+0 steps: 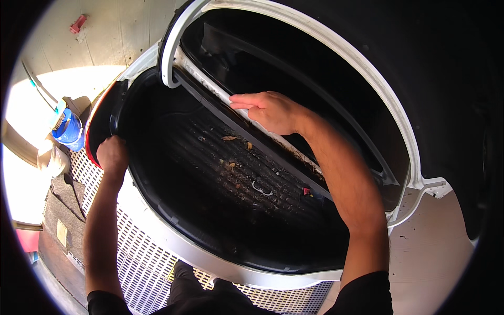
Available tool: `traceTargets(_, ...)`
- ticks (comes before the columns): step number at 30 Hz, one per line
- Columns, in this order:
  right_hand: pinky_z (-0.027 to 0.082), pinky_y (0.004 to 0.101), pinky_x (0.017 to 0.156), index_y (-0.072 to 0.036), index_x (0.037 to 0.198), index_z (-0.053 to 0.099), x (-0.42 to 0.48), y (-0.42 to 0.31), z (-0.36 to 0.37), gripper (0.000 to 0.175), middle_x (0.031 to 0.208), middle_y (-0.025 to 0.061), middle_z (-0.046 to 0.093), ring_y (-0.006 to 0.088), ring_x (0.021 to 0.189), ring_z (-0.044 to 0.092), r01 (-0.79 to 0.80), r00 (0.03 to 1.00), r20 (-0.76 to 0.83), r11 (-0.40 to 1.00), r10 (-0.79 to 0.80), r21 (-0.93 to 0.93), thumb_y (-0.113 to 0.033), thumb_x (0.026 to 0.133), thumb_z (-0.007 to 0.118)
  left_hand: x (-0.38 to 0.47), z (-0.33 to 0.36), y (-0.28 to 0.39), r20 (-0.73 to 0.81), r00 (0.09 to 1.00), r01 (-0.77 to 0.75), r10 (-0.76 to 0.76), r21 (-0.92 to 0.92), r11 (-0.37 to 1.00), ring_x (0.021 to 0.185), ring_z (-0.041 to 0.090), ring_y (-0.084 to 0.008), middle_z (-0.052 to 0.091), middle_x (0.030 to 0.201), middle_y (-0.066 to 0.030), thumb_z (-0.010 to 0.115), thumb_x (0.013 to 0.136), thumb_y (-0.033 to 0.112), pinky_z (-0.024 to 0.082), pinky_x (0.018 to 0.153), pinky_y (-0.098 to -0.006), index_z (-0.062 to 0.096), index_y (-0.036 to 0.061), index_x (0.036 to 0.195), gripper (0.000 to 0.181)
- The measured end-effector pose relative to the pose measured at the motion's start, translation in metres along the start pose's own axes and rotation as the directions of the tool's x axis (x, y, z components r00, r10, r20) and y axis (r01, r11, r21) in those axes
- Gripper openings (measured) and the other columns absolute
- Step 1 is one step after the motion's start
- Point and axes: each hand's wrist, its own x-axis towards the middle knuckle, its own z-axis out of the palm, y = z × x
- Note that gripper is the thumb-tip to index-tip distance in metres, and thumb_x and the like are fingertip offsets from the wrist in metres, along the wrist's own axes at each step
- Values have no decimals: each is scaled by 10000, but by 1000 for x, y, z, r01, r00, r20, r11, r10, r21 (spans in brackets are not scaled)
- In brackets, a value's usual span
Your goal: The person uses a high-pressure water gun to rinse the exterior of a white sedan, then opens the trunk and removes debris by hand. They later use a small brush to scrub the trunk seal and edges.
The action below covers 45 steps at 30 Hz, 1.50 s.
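Note:
In the head view, my right hand reaches across the open cargo well of a white vehicle. Its extended fingers lie on a dirty white ledge below a dark window; the underside of the hand is hidden. My left hand is curled at the left rim of the well, beside a red-edged lamp. What its fingers hold, if anything, is out of sight. Between my arms is a black ribbed liner, strewn with dry leaves, grit and a bent white strip.
A white curved arm stands at the upper left, and a white frame arches over the window. At left are a blue bucket with a brush, a pale container and a grey mat. Perforated floor panels lie below.

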Motion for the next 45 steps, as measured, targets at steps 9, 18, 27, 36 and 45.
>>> traceTargets(9,548,412,913,39,1287,647,138,-48,-3,434,1157,203,726,304,956,716,59,998,-11,997,-60,-45,-191,966,468,3,3,0,13,1000,-5,4,46,999,856,763,-343,773,913,-163,662,955,246,606,764,-430,775,55,916,225)
traceTargets(18,565,450,757,-85,1194,731,97,-37,5,372,878,119,727,273,767,694,-180,968,129,955,214,-235,-318,1021,498,-2,13,-2,-36,999,-25,27,42,999,865,758,-365,767,947,-173,646,968,254,603,766,-459,749,47,915,237)
traceTargets(27,442,414,1157,-73,1458,584,-114,46,15,438,1407,178,644,330,1325,604,-93,991,80,977,110,-190,-266,1067,548,-24,3,2,-34,999,5,-8,-87,996,1015,725,-399,745,1088,-207,673,965,198,577,849,-495,667,55,1269,336)
traceTargets(36,477,445,1124,-80,1402,636,-223,107,9,391,1350,160,682,322,1281,636,67,995,97,939,-36,-337,-231,1066,506,-291,-20,109,-53,998,-47,27,-420,906,957,737,-321,743,1100,-178,764,934,241,581,812,-415,553,129,1494,609)
traceTargets(45,515,398,1058,-89,1507,526,-309,134,-6,587,1320,172,701,274,1047,733,100,979,202,891,-10,-442,-108,925,596,-434,-40,160,25,993,-90,116,-479,873,930,748,-308,731,1187,-175,784,910,179,597,813,-385,594,107,1462,588)
